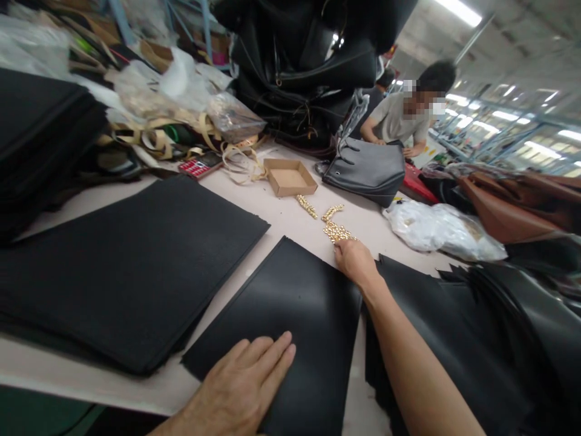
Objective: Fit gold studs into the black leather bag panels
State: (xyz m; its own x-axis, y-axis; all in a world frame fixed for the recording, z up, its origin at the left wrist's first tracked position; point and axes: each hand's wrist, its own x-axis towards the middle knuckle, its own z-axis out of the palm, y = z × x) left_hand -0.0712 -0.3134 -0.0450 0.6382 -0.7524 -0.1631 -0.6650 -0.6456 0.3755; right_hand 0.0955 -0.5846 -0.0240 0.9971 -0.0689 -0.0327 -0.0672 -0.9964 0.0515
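Observation:
My left hand (247, 384) lies flat on a black leather panel (313, 303), its fingers stretched out. Beyond the panel's far edge, my right hand (356, 260) reaches to a heap of small gold metal pieces (336, 230). Its thumb and fingers are pinched together at the near side of the heap; whatever is between the fingertips is too small or hidden to make out. A short row of gold pieces (307, 206) lies a little further left, near an open cardboard box (290, 178).
Stacks of black panels lie left (122, 272) and right (436, 327). A grey handbag (365, 169) and plastic-wrapped bundles (442, 230) stand further back. Black bags (304, 79) are piled high at the rear. A co-worker (403, 115) leans over the table's far side.

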